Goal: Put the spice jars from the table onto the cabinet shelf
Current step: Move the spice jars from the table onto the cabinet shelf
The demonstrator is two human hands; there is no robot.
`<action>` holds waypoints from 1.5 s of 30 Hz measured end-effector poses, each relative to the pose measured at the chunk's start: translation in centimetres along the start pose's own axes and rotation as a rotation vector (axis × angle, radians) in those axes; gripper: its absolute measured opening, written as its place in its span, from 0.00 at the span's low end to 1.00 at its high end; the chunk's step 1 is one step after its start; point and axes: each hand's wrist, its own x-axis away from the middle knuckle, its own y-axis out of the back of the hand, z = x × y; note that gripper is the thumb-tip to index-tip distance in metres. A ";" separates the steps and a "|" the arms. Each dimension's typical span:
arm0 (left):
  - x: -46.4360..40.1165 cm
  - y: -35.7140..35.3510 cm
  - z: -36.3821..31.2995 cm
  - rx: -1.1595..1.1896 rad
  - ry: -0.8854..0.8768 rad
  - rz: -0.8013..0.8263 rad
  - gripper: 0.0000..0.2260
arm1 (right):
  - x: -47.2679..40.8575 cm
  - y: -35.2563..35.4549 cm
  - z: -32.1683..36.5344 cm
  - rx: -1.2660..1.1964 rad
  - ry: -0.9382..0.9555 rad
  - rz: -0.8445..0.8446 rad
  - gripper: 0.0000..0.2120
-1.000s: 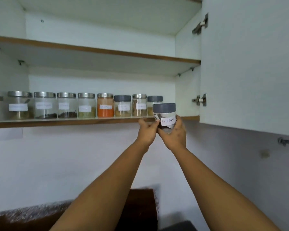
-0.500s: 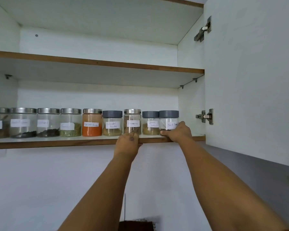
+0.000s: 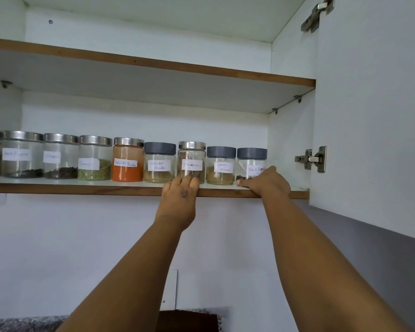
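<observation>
A row of spice jars stands along the front edge of the lower cabinet shelf [image 3: 82, 188], reaching from the left edge of the view almost to the shelf's right end. The last one on the right is the black pepper jar [image 3: 250, 164], upright on the shelf beside the garam masala jar [image 3: 221, 165], very close to it, though whether they touch I cannot tell. Further left stand the cinnamon jar [image 3: 191, 161], the coriander powder jar [image 3: 159, 162], the red chilli powder jar [image 3: 128, 162] and several steel-lidded jars.

The right hand [image 3: 266, 182] rests at the foot of the black pepper jar, near the shelf's right front corner, its fingers held together and bent around the jar's lower right side, the thumb lying on the shelf in front. It seems to be holding the jar rather than carrying it. The left hand [image 3: 180, 192] is at the shelf's front edge under the cinnamon jar, fingers close together and reaching up against the glass; whether they grip it or only touch it is hard to tell.

Judging by this, the black pepper jar is already placed and only needs letting go or a small nudge into line. Only a sliver of the surface below shows at the bottom edge of the view, so whether any jars are left there cannot be told.
</observation>
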 end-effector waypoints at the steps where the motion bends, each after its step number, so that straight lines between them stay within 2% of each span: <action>1: 0.0 0.1 0.0 0.001 0.002 0.002 0.19 | 0.0 -0.1 0.0 -0.001 -0.001 0.001 0.46; 6: 0.2 0.5 -0.2 0.008 0.004 0.031 0.20 | 0.3 -0.1 -0.1 -0.020 -0.005 -0.024 0.48; 11: 0.1 0.6 -0.2 0.007 0.007 0.067 0.23 | 0.4 -0.4 -0.4 0.017 0.048 -0.067 0.40; 15: 0.1 0.8 -0.3 0.001 0.005 0.075 0.22 | 0.4 -0.6 -0.5 0.014 0.062 -0.081 0.38; 19: 0.1 0.9 -0.4 -0.001 0.011 0.072 0.19 | 0.6 -0.5 -0.6 -0.019 0.056 -0.103 0.42; 24: -0.1 1.3 -0.6 -0.004 0.032 0.132 0.21 | 0.9 -1.0 -0.9 -0.149 0.102 -0.213 0.48; 30: -0.6 2.9 -0.6 -0.029 0.040 0.332 0.26 | 2.4 -2.2 -1.4 -0.190 0.164 -0.293 0.39; 35: -0.9 5.6 -0.8 -0.028 0.040 0.541 0.31 | 4.8 -3.6 -0.3 -0.143 0.161 -0.256 0.34; 37: -0.7 6.8 -0.5 0.052 0.070 0.578 0.30 | 6.6 -4.7 0.8 -0.220 0.185 -0.310 0.28; 39: -0.2 7.8 0.1 0.243 0.146 0.543 0.24 | 8.4 -5.6 1.8 -0.255 0.250 -0.405 0.20; 41: 0.8 9.0 1.7 0.375 0.239 0.419 0.18 | 10.0 -6.4 3.3 -0.247 0.350 -0.463 0.17; 43: 1.8 10.0 4.2 0.375 0.282 0.328 0.17 | 11.2 -6.5 5.4 -0.252 0.428 -0.453 0.17; 45: 2.8 11.2 7.1 0.294 0.279 0.311 0.17 | 12.6 -6.5 8.2 -0.263 0.516 -0.436 0.17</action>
